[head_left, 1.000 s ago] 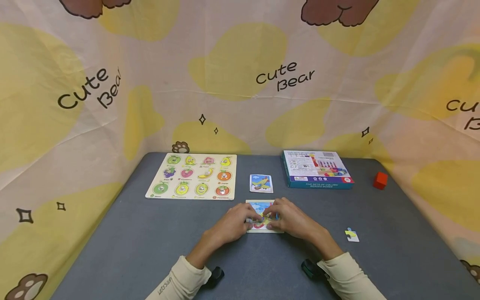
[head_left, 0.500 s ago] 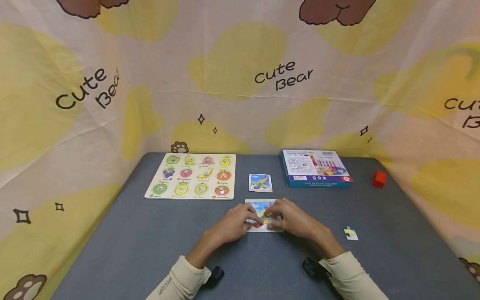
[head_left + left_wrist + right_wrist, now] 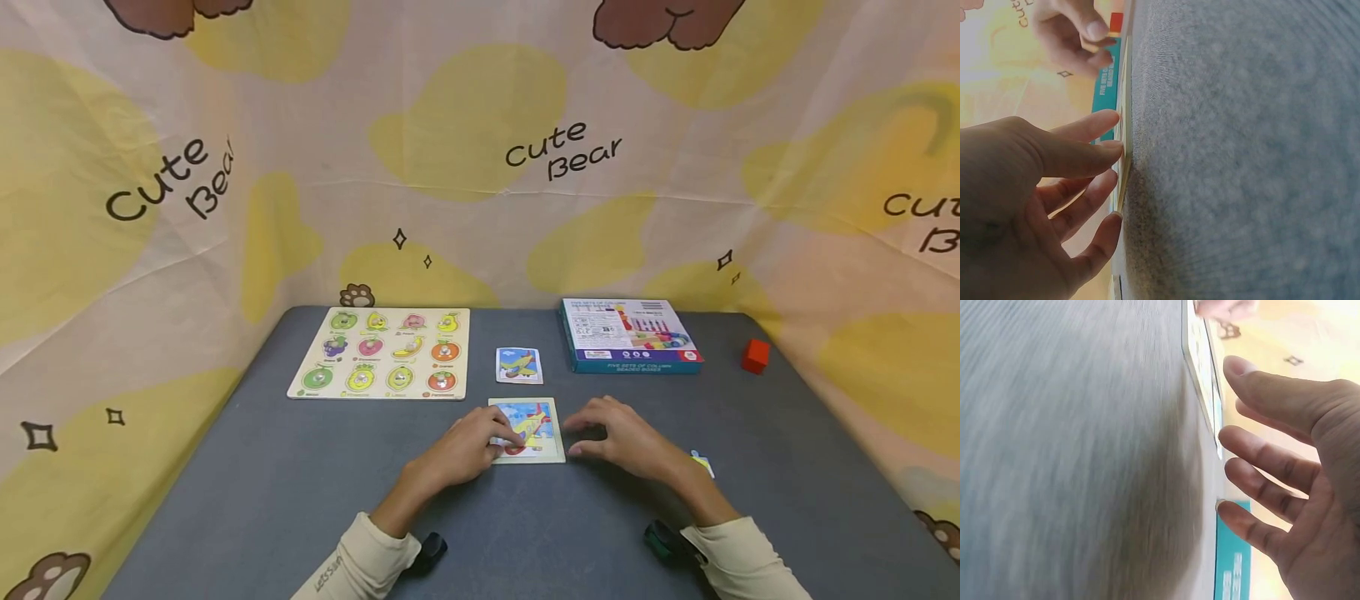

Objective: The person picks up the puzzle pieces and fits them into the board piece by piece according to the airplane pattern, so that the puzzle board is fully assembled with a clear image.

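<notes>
A small framed jigsaw puzzle (image 3: pixel 538 427) with a yellow airplane picture lies flat in the middle of the table. The fingertips of my left hand (image 3: pixel 467 443) rest on its left side, which they partly cover; the left wrist view shows those fingers (image 3: pixel 1088 203) spread and bent gently at the board. To the right of the frame, my right hand (image 3: pixel 628 440) hovers apart from it, fingers loosely spread. Nothing sits between that hand's thumb and fingers (image 3: pixel 1263 487) in the right wrist view. A loose puzzle piece (image 3: pixel 702 461), white and yellow, lies partly hidden behind my right forearm.
Behind the puzzle is an airplane picture card (image 3: pixel 519 365). A fruit board (image 3: pixel 382 367) lies at the back left. At the back right stands a flat boxed toy set (image 3: pixel 633 333), with a red block (image 3: pixel 756 356) further right. A printed cloth hangs behind the table.
My right hand has left the puzzle and moved right, uncovering the airplane picture; its forearm now partly covers the loose piece. The left hand stays at the puzzle's left side.
</notes>
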